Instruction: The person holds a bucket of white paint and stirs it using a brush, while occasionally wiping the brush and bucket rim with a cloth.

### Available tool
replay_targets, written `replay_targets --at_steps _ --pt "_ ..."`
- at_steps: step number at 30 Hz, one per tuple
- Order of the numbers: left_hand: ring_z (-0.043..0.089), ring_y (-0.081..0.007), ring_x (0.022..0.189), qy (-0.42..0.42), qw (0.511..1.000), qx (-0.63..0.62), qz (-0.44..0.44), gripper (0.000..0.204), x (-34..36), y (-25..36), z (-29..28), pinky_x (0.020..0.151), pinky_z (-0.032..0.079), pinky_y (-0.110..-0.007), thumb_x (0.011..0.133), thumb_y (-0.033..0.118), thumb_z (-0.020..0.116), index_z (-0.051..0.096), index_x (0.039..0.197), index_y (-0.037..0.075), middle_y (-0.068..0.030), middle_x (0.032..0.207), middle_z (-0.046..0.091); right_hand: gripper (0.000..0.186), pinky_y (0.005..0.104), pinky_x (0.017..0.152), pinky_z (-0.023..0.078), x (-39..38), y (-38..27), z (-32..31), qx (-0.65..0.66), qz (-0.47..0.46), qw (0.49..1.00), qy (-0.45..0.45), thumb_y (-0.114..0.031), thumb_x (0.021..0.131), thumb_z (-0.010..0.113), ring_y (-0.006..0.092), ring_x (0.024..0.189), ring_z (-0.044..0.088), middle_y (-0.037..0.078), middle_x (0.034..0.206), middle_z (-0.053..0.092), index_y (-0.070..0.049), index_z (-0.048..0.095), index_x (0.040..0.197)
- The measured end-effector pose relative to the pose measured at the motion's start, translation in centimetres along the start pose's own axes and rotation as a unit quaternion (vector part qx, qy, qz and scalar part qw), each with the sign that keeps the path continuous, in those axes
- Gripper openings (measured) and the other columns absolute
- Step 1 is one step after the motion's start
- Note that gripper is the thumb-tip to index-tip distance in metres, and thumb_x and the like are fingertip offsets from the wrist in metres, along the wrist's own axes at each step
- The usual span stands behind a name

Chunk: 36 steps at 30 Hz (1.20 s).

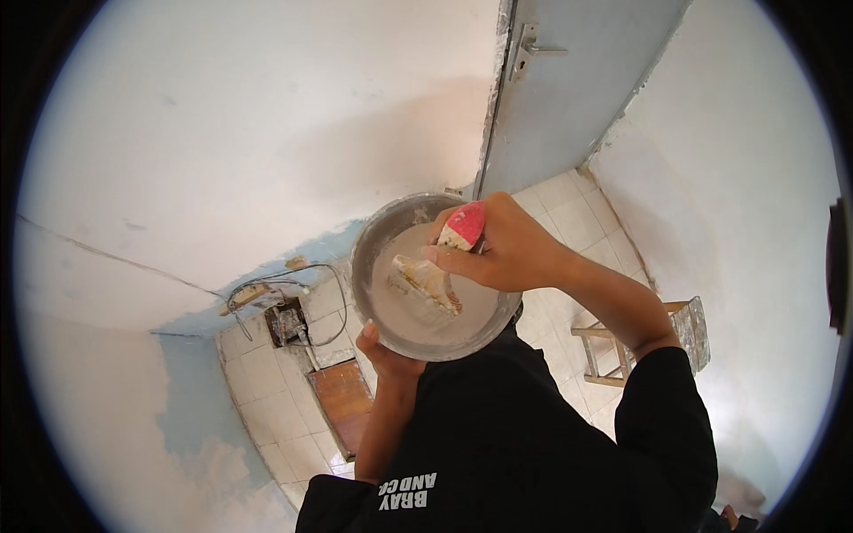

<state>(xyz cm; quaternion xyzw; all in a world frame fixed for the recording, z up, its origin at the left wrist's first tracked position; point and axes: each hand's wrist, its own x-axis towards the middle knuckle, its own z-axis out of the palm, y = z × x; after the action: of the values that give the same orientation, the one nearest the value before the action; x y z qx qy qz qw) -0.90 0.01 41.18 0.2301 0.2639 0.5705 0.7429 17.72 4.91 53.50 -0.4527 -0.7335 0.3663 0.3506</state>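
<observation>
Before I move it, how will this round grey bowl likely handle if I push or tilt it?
The bowl would probably slosh, since a pale, wet-looking mix lies in it. It may tip away from the left hand, which shows at only one side. Its even, round outline suggests it is stiff.

Bowl (360, 280): grey
Mix (475, 311): beige
Handle (464, 226): red and cream
Shirt (524, 435): black, white lettering (409, 492)
Door (569, 98): grey-blue
Wall (267, 98): off-white, blue patches (188, 386)
Floor (280, 404): cream grid

Room under renovation: patchy wall (267, 107), exposed blue paint (191, 382), bowl (362, 275) of pale paste (480, 313).
</observation>
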Motion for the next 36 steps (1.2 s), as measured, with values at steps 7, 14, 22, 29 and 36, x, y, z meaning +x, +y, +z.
replay_targets --at_steps 7,14,22,29,36 --pt "0.045 -0.0301 0.123 -0.014 1.0 0.008 0.009 0.088 0.3 -0.3 -2.1 0.098 0.042 -0.041 0.07 0.057 0.053 0.032 0.139 0.004 -0.0155 0.135 0.043 0.019 0.0271 0.054 0.045 0.7 0.0 -2.4 -0.1 0.016 0.994 0.042 -0.019 0.082 0.065 0.0121 0.053 0.054 0.009 0.059 0.061 0.0 0.065 0.081" --pt "0.05 -0.0294 0.117 -0.019 0.999 0.003 0.034 0.084 0.4 0.3 -1.5 0.092 0.046 -0.041 0.072 0.058 0.051 0.039 0.134 0.003 -0.014 0.129 0.048 0.013 0.0293 0.056 0.047 0.2 -1.3 -2.9 -0.096 0.0 0.993 0.073 -0.015 0.082 0.064 0.0182 0.055 0.059 0.009 0.064 0.063 -0.002 0.065 0.081" --pt "0.05 -0.0271 0.116 -0.001 1.0 0.01 -0.004 0.08 0.2 0.5 -0.4 0.096 0.043 -0.039 0.072 0.054 0.052 0.04 0.133 0.004 -0.014 0.129 0.048 0.018 0.0391 0.063 0.048 0.2 -0.1 0.7 -0.212 -0.209 0.954 -0.022 -0.018 0.08 0.064 0.0277 0.073 0.06 0.008 0.077 0.061 -0.007 0.06 0.093" --pt "0.052 -0.0271 0.114 0.007 1.0 0.0 -0.027 0.077 0.6 -0.1 -1.7 0.094 0.043 -0.039 0.073 0.055 0.049 0.043 0.13 0.003 -0.0142 0.126 0.051 0.017 0.0377 0.062 0.048 -1.3 -0.6 2.1 -0.192 -0.254 0.938 -0.136 -0.017 0.077 0.065 0.0254 0.072 0.059 0.006 0.079 0.061 -0.009 0.06 0.091" --pt "0.052 -0.0277 0.113 0.016 1.0 -0.014 0.001 0.081 0.6 -0.4 -1.0 0.094 0.044 -0.039 0.074 0.059 0.047 0.041 0.131 0.002 -0.0151 0.126 0.05 0.014 0.0359 0.061 0.049 -2.3 -1.4 0.3 -0.159 -0.242 0.942 -0.169 -0.014 0.076 0.068 0.0253 0.071 0.061 0.006 0.076 0.061 -0.01 0.061 0.088"
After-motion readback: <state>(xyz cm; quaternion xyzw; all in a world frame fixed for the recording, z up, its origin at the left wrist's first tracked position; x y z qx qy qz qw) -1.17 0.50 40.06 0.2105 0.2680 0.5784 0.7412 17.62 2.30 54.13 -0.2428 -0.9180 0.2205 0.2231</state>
